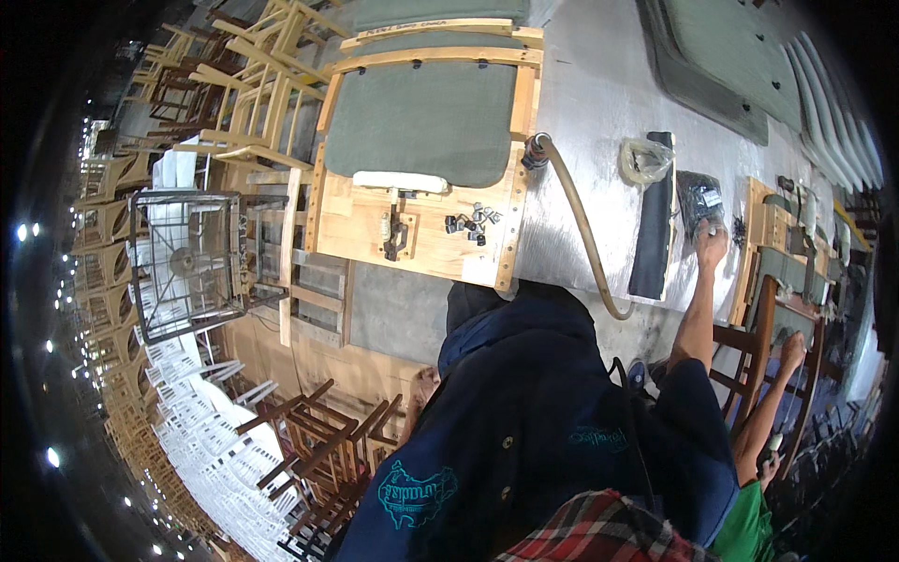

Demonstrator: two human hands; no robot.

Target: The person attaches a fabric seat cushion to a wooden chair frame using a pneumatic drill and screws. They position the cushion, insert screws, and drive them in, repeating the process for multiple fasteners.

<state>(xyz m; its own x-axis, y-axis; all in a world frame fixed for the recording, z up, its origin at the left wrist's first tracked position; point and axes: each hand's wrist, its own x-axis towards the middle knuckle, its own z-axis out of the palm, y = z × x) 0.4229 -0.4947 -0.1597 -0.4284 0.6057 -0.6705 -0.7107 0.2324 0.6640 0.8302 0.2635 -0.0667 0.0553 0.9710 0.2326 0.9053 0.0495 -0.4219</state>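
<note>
My right hand [712,242] reaches forward over the metal-topped table. Its fingers are bent at the near edge of a dark plastic bag [695,195] with a pale label, and they seem to grip it. My left hand [424,382] hangs low beside my jacket, its fingers mostly hidden. In front of me a wooden jig [351,225] bears a grey-green fabric panel [421,122]. A toggle clamp [393,234] with a white padded bar [401,182] lies across the panel's near edge. Several small black clips [473,223] are scattered on the wood to the clamp's right.
A tan hose [573,201] curves from the jig's right edge over the table. A long black strip [653,225] and a clear plastic bag [646,161] lie nearer my right hand. Stacked chairs [267,84] stand left. Another person's arm [763,412] is at a brown chair frame [757,347].
</note>
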